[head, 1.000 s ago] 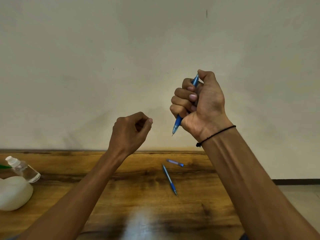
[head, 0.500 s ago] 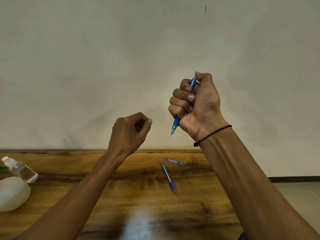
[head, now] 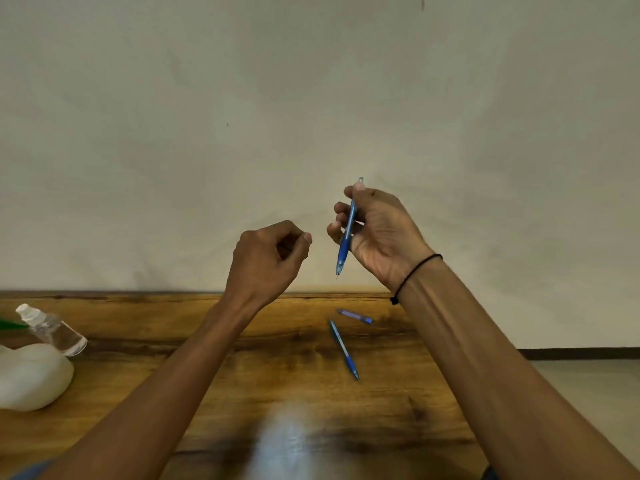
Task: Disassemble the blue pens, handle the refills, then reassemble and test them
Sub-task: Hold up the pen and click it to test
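My right hand (head: 377, 233) had the blue pen (head: 347, 230) squeezed in a tight fist a moment ago. Now the fingers have loosened, and only the thumb and fingertips hold it, tip pointing down. My left hand (head: 266, 261) is curled up just beside it, holding nothing (I think). Two more blue pieces lie on the surface (head: 207, 375) below my right hand. I guess the pen is back together and ready to test.
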{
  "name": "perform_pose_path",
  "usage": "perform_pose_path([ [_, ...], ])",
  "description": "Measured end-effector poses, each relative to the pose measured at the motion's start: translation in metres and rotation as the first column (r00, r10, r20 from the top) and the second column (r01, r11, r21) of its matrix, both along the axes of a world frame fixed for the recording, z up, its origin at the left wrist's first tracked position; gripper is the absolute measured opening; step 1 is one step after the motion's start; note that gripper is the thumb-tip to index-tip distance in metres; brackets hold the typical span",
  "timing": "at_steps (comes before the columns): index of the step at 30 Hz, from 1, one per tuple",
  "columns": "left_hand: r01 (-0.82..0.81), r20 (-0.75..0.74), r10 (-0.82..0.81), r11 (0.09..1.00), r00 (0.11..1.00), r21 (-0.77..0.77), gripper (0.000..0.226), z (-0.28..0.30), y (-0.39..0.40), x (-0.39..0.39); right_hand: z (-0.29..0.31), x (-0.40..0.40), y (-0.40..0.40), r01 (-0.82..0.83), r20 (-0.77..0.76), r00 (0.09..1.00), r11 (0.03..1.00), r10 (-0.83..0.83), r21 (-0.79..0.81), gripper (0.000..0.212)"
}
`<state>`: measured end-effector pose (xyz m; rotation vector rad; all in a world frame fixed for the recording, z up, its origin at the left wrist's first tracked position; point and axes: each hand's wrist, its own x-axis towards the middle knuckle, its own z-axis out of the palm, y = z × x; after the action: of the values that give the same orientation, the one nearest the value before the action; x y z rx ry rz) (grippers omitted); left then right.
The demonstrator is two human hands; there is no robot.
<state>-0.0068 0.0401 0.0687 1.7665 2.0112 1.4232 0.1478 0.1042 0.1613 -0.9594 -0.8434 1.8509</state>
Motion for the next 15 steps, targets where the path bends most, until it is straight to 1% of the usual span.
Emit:
perform_pose_path([
  [2, 0.005, -0.002, -0.005, 1.000, 1.000, -0.014, 0.014, -0.002, 0.000, 0.001, -0.019, -0.004, 0.004, 0.060, 0.111, 0.992, 0.998, -0.061, 0.013, 0.020],
  [4, 0.010, 0.015, -0.010, 0.999, 1.000, -0.036, 0.015, -0.005, -0.001, 0.000, -0.042, -0.007, 0.008, 0.099, 0.296, 0.948, 0.992, -0.117, 0.076, 0.023],
  [6, 0.015, 0.029, -0.013, 0.998, 1.000, -0.055, 0.017, -0.009, -0.003, -0.001, -0.066, -0.008, 0.009, 0.074, 0.503, 0.850, 0.980, -0.160, 0.187, 0.020],
  [8, 0.020, 0.028, -0.018, 0.998, 0.999, -0.063, 0.017, -0.012, -0.002, -0.002, -0.089, -0.009, 0.008, 0.035, 0.634, 0.748, 0.965, -0.197, 0.259, 0.021],
  [10, 0.024, 0.031, -0.022, 0.997, 0.999, -0.069, 0.018, -0.013, -0.001, -0.002, -0.109, -0.008, 0.005, -0.037, 0.731, 0.645, 0.946, -0.223, 0.322, 0.023],
  [12, 0.022, 0.037, -0.020, 0.997, 0.999, -0.068, 0.018, -0.014, 0.001, -0.003, -0.130, -0.009, 0.002, -0.184, 0.824, 0.523, 0.914, -0.219, 0.360, 0.024],
  [13, 0.020, 0.042, -0.018, 0.998, 0.999, -0.067, 0.019, -0.015, 0.002, -0.004, -0.139, -0.010, 0.000, -0.251, 0.855, 0.476, 0.899, -0.208, 0.358, 0.026],
  [15, 0.020, 0.049, -0.016, 0.997, 0.999, -0.073, 0.019, -0.018, 0.004, -0.004, -0.155, -0.013, -0.004, -0.331, 0.890, 0.409, 0.876, -0.201, 0.350, 0.029],
])
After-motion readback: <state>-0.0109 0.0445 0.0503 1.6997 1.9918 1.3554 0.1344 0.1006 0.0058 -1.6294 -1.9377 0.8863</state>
